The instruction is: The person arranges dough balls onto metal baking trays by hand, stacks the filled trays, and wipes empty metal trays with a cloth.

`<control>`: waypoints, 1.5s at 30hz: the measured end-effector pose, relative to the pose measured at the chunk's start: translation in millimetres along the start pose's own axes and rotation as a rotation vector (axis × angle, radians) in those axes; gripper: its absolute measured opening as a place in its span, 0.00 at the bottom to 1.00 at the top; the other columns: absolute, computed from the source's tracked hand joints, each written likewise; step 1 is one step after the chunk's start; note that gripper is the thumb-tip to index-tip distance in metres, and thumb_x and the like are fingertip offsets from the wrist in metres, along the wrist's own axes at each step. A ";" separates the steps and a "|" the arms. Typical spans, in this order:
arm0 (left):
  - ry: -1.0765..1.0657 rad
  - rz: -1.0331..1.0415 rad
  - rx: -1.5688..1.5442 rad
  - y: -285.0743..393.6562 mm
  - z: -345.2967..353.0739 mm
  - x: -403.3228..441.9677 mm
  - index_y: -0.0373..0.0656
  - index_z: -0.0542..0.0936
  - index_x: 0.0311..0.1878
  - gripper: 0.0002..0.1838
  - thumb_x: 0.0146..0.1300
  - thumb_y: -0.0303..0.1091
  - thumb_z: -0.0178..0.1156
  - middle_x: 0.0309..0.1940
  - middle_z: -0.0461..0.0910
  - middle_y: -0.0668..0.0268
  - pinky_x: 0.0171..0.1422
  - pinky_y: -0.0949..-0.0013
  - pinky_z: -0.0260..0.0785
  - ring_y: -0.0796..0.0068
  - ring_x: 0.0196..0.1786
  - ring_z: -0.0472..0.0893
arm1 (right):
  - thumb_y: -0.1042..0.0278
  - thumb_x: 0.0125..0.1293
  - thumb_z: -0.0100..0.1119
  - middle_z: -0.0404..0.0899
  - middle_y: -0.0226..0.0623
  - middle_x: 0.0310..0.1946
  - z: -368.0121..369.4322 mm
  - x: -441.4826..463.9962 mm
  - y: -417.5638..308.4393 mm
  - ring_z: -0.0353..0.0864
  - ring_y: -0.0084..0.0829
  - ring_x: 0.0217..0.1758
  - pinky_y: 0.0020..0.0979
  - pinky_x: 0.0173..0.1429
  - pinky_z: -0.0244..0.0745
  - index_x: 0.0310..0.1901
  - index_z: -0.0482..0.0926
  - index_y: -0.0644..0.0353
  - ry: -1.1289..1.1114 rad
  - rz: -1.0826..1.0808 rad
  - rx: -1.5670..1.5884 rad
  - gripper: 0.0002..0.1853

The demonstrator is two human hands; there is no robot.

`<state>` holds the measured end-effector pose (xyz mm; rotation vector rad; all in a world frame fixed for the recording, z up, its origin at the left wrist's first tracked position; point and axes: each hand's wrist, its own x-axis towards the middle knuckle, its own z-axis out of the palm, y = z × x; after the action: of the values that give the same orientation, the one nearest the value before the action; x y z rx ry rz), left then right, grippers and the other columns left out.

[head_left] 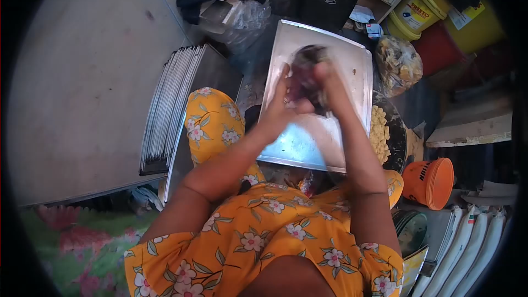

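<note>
A dark, crumpled bundle [307, 69], blurred by motion, is held between my two hands above a metal baking tray [283, 143]. It has purplish and grey tones; I cannot make out whether it is cloth or plastic. My left hand [286, 102] grips its left and lower side, fingers curled. On the right side, my right hand [331, 85] closes on it, its fingers partly smeared. The shiny tray lies in front of my lap, bearing a few small dark specks. Beside its right edge, pale dough-like pieces [379, 135] sit in a dark round pan [397, 126].
Many thin trays [170, 107] stand stacked on edge at the left. An orange bucket [428, 183] is at the right, with a plastic bag of brownish pieces [400, 65] farther back. Yellow buckets [418, 14] and a clear bag [236, 22] are at the back.
</note>
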<state>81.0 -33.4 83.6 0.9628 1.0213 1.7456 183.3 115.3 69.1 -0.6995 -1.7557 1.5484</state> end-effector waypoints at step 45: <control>1.022 -0.242 0.067 -69.3 -312.3 271.3 0.31 0.67 0.63 0.37 0.58 0.45 0.69 0.60 0.73 0.47 0.58 0.45 0.70 0.46 0.57 0.76 | 0.63 0.67 0.60 0.68 0.41 0.64 -141.5 -81.1 51.8 0.68 0.38 0.65 0.37 0.67 0.63 0.67 0.68 0.57 0.579 0.125 -0.458 0.27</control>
<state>-266.9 163.7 -43.1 -0.1116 1.7316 1.9974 342.1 148.1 14.5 -1.3493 -1.6307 0.8745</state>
